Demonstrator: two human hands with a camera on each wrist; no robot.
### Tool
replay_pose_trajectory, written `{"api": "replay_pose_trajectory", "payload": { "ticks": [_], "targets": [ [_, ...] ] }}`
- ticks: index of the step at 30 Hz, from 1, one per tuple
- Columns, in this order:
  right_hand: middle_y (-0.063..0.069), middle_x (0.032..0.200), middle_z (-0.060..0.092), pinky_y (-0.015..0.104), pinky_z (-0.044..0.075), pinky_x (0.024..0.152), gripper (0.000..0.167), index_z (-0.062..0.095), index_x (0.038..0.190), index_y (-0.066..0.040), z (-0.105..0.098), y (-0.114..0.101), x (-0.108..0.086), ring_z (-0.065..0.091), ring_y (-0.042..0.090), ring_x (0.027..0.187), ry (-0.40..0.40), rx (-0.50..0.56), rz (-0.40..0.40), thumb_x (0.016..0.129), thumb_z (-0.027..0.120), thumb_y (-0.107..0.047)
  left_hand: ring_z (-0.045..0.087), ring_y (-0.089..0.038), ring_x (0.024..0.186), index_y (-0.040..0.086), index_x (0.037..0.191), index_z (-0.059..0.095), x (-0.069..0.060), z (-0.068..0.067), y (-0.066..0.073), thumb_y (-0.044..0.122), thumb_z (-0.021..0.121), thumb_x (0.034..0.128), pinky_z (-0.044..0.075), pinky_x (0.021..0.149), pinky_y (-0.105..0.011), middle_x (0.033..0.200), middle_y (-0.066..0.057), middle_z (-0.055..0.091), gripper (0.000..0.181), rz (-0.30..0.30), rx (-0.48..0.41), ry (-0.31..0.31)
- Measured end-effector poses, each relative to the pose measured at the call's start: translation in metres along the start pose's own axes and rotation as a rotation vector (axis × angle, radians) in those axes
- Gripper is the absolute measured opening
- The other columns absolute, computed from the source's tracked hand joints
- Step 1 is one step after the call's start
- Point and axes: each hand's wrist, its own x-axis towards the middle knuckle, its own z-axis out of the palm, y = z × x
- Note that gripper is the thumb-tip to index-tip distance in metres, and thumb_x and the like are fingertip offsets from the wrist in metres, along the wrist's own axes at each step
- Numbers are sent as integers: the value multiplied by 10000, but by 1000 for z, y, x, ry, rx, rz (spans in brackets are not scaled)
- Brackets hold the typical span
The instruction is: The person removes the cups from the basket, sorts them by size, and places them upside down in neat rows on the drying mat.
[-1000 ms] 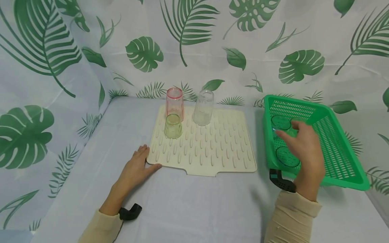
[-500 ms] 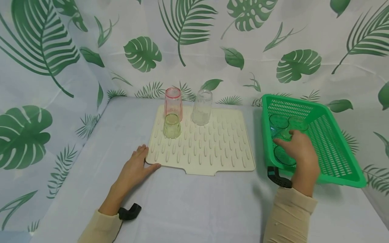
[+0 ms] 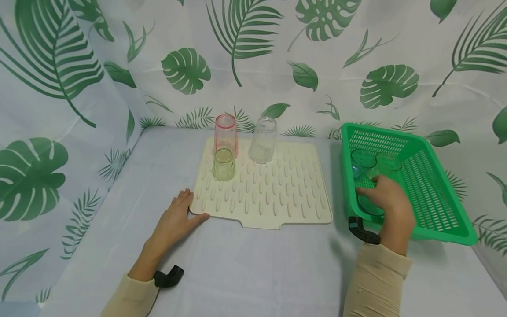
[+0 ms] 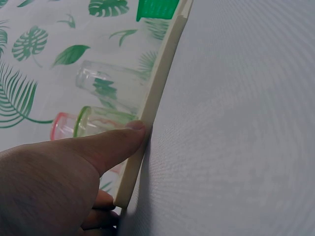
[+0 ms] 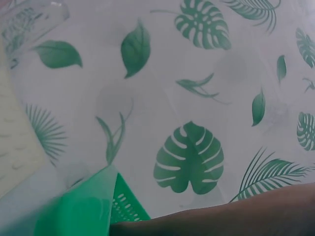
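Note:
My left hand (image 3: 174, 222) rests at the near left corner of a cream ridged drying mat (image 3: 293, 185). Its thumb lies against the near edge, its straight fingers along the left side; the left wrist view shows the thumb (image 4: 118, 142) touching the rim. My right hand (image 3: 390, 200) reaches into a green plastic basket (image 3: 451, 198), over a drinking glass (image 3: 370, 207) at the near left inside. Thumb and index finger stand apart above that glass. The other fingers are hidden, so a grip cannot be made out. In the right wrist view only the forearm (image 5: 236, 211) shows.
On the mat stand a pink glass (image 3: 226, 134), a short yellow-green glass (image 3: 224, 165) and a tall clear glass (image 3: 263, 141). More glasses, including a greenish one (image 3: 388, 162) and a bluish one (image 3: 358, 169), are in the basket. A leaf-print sheet hangs behind.
My right hand has come down and toward me inside the basket, from over the middle glasses to the near one. My left hand keeps its place on the mat.

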Motion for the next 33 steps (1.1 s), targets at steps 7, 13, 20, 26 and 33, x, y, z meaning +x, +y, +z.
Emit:
{"api": "replay_pose_trajectory", "payload": {
  "ticks": [7,13,20,26,33],
  "targets": [
    [434,1442,350,651,469,950,812,309,1444,187,-3,-1,-1,444,594,1229,-51,-51,-23,989,513,-453,187,-452,1525,-50,1527,339,0,-1,1,480,687,919,188,1240,-599,1623,-269,250,879,0,-2,-4],
    [441,1439,341,640,486,929,825,299,1444,200,-5,-2,-4,468,563,1205,-108,-61,-12,958,549,-418,190,-455,1523,-46,1525,344,0,0,0,479,687,919,188,1238,-602,1622,-271,252,872,3,4,-3],
    [432,1416,381,589,520,871,825,319,1429,210,-3,-1,-3,512,506,1146,-96,-42,-15,937,574,-400,191,-453,1523,-56,1523,342,0,0,0,480,689,916,188,1239,-599,1623,-269,253,881,4,3,0],
    [429,1431,369,614,502,896,823,305,1444,199,1,1,2,487,521,1179,-19,6,-12,946,582,-395,191,-451,1524,-57,1523,341,0,0,-1,486,689,915,190,1239,-598,1623,-269,252,886,5,5,-1],
    [447,1442,329,668,458,950,889,221,1475,198,4,3,3,425,575,1232,15,49,29,939,604,-400,190,-450,1524,-59,1523,340,1,1,-2,487,688,916,188,1240,-597,1621,-273,253,887,8,2,-1]
  ]
}}
